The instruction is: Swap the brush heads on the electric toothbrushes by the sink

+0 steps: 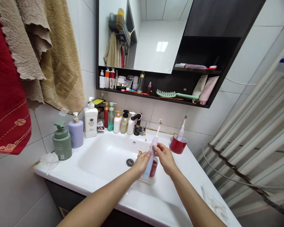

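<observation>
An electric toothbrush [152, 154] is held in midair above the white basin [99, 160], in front of a red cup [153, 168] by which it is partly backed. Its handle is gripped from both sides: by the fingers of the left hand [142, 164] lower down, and by those of the right hand [165, 157] a little higher. This two-sided hold is probably used so that the smooth handle is steadied, and any drips can be caught by the basin.

The long axis is steeply tilted. The brush head is pointed upward and away, slightly to the right; the base is directed down, toward the body. Which way the bristles are turned cannot be told.

On the desk [191, 167] to the right, a second toothbrush [181, 132] is stood in another red cup [178, 145], presumably so that its head is propped clear of the surface.
</observation>
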The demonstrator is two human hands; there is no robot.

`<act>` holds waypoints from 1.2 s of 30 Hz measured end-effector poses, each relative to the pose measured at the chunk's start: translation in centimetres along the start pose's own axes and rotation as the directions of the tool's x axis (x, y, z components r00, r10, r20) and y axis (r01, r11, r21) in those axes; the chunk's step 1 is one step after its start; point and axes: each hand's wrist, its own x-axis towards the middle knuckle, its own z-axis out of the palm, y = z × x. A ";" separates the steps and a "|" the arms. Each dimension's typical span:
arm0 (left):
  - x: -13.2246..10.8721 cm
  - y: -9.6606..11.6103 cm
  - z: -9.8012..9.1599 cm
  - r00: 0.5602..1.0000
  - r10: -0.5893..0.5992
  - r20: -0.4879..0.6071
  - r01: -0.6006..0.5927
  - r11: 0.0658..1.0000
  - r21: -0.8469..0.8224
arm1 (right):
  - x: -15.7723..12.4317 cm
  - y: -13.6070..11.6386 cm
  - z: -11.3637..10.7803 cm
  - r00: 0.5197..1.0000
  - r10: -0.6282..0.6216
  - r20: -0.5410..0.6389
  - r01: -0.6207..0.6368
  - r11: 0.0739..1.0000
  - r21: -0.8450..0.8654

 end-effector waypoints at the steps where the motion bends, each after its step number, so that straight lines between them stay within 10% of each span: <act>1: -0.5 0.2 0.1 0.998 -0.046 0.043 0.051 0.992 -0.117 | -0.2 -0.1 0.4 1.000 0.014 0.003 -0.014 0.999 0.036; 8: -3.4 -0.5 -0.2 0.968 -0.112 0.223 0.195 0.896 -0.400 | 0.3 -1.0 1.0 0.991 0.132 -0.018 -0.125 0.969 0.214; 14: -3.8 -0.7 -0.1 0.996 -0.074 0.042 0.083 0.962 -0.261 | 0.0 -0.3 2.0 0.985 0.110 -0.129 -0.077 0.967 0.242; 21: -4.4 -0.2 0.3 0.986 -0.133 0.102 0.162 0.913 -0.375 | -0.1 -1.0 1.8 0.979 0.202 0.006 -0.196 0.942 0.273; 31: -3.6 -0.9 0.2 1.000 -0.001 -0.027 -0.003 0.991 -0.134 | -0.2 -1.3 2.6 0.986 0.126 -0.112 -0.090 0.955 0.282; 36: -4.2 0.1 -0.1 0.993 -0.112 0.033 0.116 0.967 -0.228 | -0.2 -0.7 3.1 0.982 0.109 -0.155 -0.062 0.958 0.279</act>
